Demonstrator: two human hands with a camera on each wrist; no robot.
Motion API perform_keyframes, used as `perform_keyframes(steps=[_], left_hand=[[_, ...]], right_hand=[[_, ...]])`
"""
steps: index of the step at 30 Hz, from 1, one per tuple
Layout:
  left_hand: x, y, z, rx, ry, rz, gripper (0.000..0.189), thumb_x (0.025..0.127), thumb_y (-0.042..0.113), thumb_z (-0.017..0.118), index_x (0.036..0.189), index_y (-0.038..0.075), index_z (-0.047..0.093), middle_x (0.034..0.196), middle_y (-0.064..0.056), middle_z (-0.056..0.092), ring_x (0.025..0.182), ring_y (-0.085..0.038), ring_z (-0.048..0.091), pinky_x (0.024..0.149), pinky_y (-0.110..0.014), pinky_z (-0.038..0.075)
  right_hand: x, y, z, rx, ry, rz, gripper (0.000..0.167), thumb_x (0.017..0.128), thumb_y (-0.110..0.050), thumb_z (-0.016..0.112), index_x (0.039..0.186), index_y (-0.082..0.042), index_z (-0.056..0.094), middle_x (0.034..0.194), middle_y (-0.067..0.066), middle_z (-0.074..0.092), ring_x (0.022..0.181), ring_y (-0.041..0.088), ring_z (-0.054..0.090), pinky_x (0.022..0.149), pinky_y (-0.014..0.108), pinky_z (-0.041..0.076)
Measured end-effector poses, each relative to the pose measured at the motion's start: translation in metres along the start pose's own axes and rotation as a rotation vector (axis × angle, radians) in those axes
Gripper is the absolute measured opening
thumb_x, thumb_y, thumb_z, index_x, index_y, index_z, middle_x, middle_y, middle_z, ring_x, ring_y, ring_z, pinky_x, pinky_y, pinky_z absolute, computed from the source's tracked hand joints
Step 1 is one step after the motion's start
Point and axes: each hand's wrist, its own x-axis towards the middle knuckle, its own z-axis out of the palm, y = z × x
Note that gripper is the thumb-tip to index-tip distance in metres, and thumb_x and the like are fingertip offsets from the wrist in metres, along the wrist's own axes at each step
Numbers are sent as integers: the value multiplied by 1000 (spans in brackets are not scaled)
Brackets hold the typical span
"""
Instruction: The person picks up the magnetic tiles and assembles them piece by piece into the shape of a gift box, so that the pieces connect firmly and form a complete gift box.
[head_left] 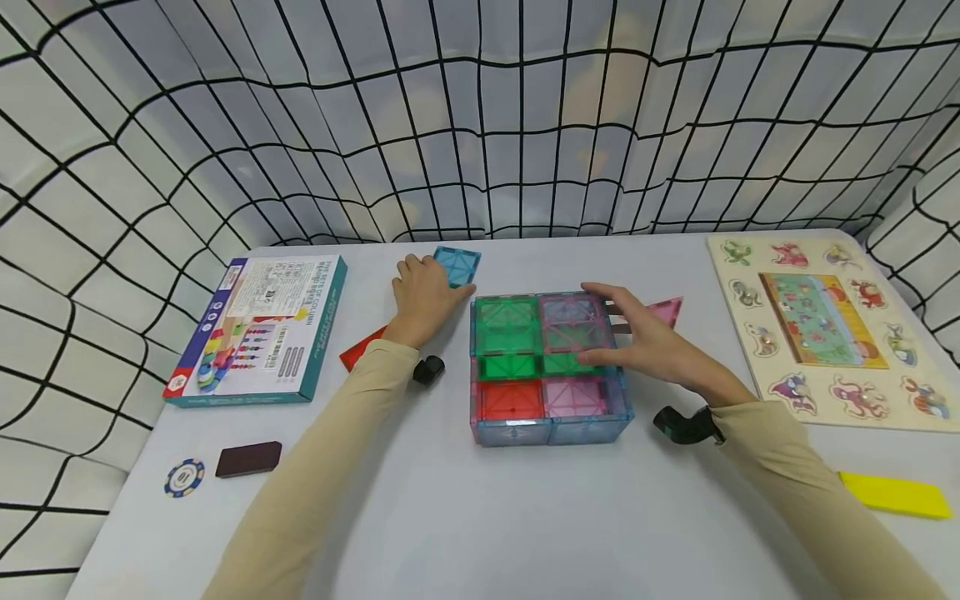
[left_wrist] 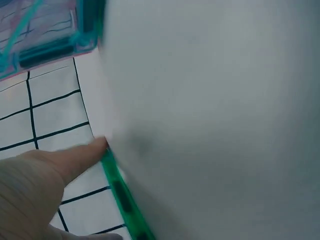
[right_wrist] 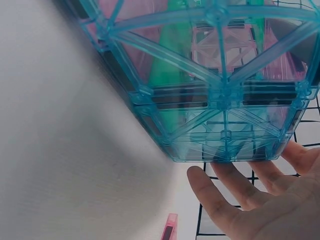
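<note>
A low box of translucent magnetic tiles [head_left: 513, 408] stands mid-table, with green, red and pink squares visible inside bluish walls. My right hand [head_left: 660, 342] spreads its fingers at the box's right side, thumb near the middle of that side. In the right wrist view, those fingers [right_wrist: 235, 187] extend beside the blue tile wall [right_wrist: 225, 95]. My left hand [head_left: 423, 296] bends over a blue tile [head_left: 457, 265] behind the box; its fingertips are partly hidden. In the left wrist view, a fingertip touches the end of a green-edged tile [left_wrist: 122, 197].
A red tile [head_left: 363, 346] lies by the left forearm, and a pink tile [head_left: 666, 312] beyond the right hand. A boxed toy [head_left: 262, 325], poker chip [head_left: 184, 477] and dark block [head_left: 248, 459] lie left. A wooden puzzle board [head_left: 825, 325] and yellow block [head_left: 896, 495] lie right.
</note>
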Motion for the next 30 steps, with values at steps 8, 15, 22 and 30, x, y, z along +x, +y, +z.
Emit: perform_keyframes(steps=[8,15,22,30], left_hand=[[-5,-14,-16,-136,-68,34,80,88,33,83,136,-20,47,129,-37,51,121,-48,46,102,-54,45],[-14,-26,-30,-215,-88,27,87,90,32,81,150,-16,39,143,-35,49,132,-48,45,108,-54,46],[-20,-31,-42,-357,-80,54,85,91,30,81,153,-9,39,142,-29,54,123,-39,53,106,-51,49],[-33,-35,-55,-499,63,220,87,87,23,86,154,-5,38,142,-26,57,126,-38,55,105,-50,52]], right_hand=[[1,-4,3,-5,-9,-15,96,90,-21,85,165,-13,25,162,15,32,148,44,33,117,66,33],[0,-2,1,-8,-8,-20,96,90,-19,85,165,-13,25,161,15,33,147,43,34,117,65,33],[-1,-2,1,-15,-18,-20,96,91,-18,83,165,-13,23,161,17,31,147,46,33,117,67,32],[-4,-21,-12,-98,-43,-39,85,99,-29,74,166,-15,23,170,10,21,157,38,17,120,70,24]])
